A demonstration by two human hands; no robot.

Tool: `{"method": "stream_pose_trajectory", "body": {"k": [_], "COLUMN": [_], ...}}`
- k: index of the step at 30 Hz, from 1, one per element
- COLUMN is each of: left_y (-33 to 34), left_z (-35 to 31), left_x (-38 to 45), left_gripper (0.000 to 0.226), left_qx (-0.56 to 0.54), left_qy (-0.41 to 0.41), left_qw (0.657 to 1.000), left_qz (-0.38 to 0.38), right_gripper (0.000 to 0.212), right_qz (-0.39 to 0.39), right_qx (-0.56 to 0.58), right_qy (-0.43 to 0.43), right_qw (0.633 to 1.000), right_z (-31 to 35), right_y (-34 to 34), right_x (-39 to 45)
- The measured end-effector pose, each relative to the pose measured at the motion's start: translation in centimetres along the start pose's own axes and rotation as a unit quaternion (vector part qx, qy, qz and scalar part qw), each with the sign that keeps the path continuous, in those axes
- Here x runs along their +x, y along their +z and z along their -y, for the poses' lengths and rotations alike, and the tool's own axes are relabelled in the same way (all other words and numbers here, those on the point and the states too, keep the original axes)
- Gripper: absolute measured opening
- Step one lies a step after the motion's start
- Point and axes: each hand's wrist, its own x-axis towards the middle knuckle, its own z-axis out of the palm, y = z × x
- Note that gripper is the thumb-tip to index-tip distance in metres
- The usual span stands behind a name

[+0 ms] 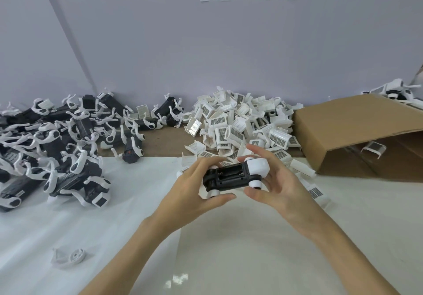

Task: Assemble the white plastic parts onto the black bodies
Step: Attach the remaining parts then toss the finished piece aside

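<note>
White-covered table (68,230) is running along a pale wall. Black bodies (52,143) are lying heaped far left. Left hand (190,187) and right hand (272,180) are both grasping one black body (229,176) above the table; white parts (242,120) are piling behind, cardboard box (357,134) sitting right.

Black body (225,176) I am holding: matt black moulded plastic, ribbed recess on its upper face. White cap (258,166) on its right end: smooth plastic, slight sheen. Heap of white parts (242,120): same white plastic, many faces carrying fine dark grille texture. Pile of assembled units (57,139) at left: matt black plastic with smooth white plastic arms. Cardboard box (357,130): plain brown, matt, uncoated. Surface (240,249): covered by a white sheet, smooth, glossy enough to show reflections; bare brown strip at the back looks like wood. Wall (206,43): matt, pale.
</note>
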Motion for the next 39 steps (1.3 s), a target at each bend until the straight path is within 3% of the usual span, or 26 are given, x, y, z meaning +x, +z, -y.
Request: {"method": "stream_pose_trajectory", "body": {"k": [7, 12, 16, 22, 26, 29, 33, 36, 39], "left_y": [0.1, -0.5, -0.5, 0.4, 1.5, 1.6, 1.5, 0.9, 0.8], "left_z": [0.4, -0.3, -0.5, -0.8, -1.6, -1.3, -0.8, -1.1, -2.0], "left_x": [-0.2, 0.0, 0.2, 0.1, 0.1, 0.1, 0.3, 0.5, 0.3], "left_gripper": [0.066, 0.072, 0.068, 0.067, 0.05, 0.041, 0.037, 0.035, 0.04], "left_qx": [0.071, 0.06, 0.072, 0.144, 0.14, 0.091, -0.092, -0.22, -0.274], "left_qy": [0.036, 0.031, 0.019, 0.062, 0.066, 0.04, -0.081, -0.081, -0.05], "left_qw": [0.997, 0.997, 0.997, 0.988, 0.988, 0.994, 0.989, 0.971, 0.96], "left_qz": [-0.016, -0.026, -0.027, 0.016, -0.017, -0.051, -0.086, -0.047, 0.008], "right_gripper": [0.078, 0.072, 0.066, 0.069, 0.074, 0.071, 0.058, 0.054, 0.042], "right_qz": [0.013, 0.01, -0.03, -0.148, -0.15, -0.119, -0.163, -0.106, -0.052], "right_qx": [-0.079, -0.112, -0.095, -0.158, -0.146, -0.09, -0.029, -0.077, -0.127], "right_qy": [-0.015, -0.031, -0.043, -0.062, -0.056, -0.08, -0.068, -0.008, 0.024], "right_qw": [0.997, 0.993, 0.994, 0.974, 0.976, 0.986, 0.984, 0.991, 0.99], "right_z": [0.0, 0.4, 0.2, -0.9, -1.5, -1.1, -0.5, -1.0, -1.6], "right_y": [0.3, 0.1, 0.8, 1.7, 2.7, 3.0, 2.4, 1.8, 2.0], "right_x": [-0.2, -0.2, 0.0, 0.1, 0.0, 0.1, 0.2, 0.0, 0.1]}}
